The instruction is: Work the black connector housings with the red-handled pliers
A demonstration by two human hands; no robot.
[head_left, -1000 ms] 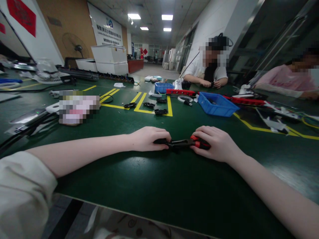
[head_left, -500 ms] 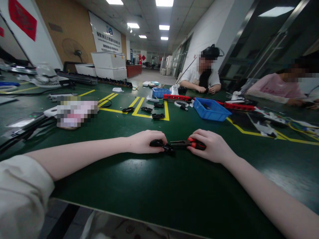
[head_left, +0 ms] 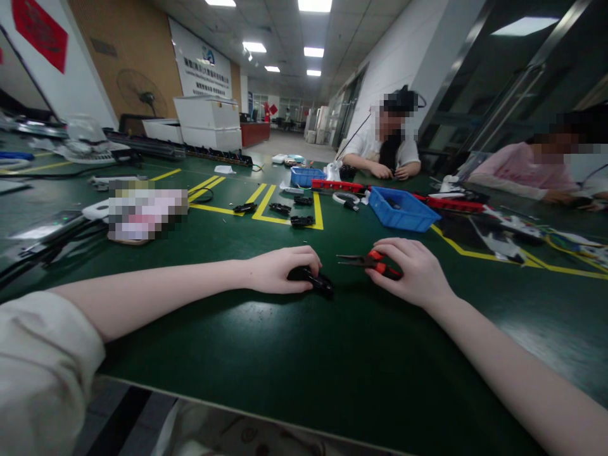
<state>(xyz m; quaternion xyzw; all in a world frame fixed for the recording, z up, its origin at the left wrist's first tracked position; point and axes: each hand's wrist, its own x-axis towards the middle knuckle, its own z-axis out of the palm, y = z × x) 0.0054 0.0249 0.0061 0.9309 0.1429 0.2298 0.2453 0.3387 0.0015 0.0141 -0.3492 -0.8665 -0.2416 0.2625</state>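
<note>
My left hand (head_left: pixel 285 269) is closed around a small black plastic part (head_left: pixel 323 283), whose outer end sticks out past the fingertips just above the green tabletop (head_left: pixel 266 354). Its exact kind is too dark to make out, and the fingers cover its near end. In my right hand (head_left: pixel 411 269) are needle-nose pliers with red and black handles (head_left: pixel 375 261). Their jaws point left toward the black part, with a gap between the two. Beyond my hands, several similar black parts (head_left: pixel 302 221) lie within yellow tape lines.
A blue bin (head_left: pixel 403 212) stands beyond my right hand, with a smaller blue bin (head_left: pixel 308 177) farther back. Red strips (head_left: pixel 337 185) and cables lie around them. A blurred-out phone-like object (head_left: pixel 147 215) lies at left. Two co-workers (head_left: pixel 396 139) sit across the table at right.
My right hand has drawn the pliers to the right and slightly up, away from the black part. The left hand stays nearly in place, the part slightly turned.
</note>
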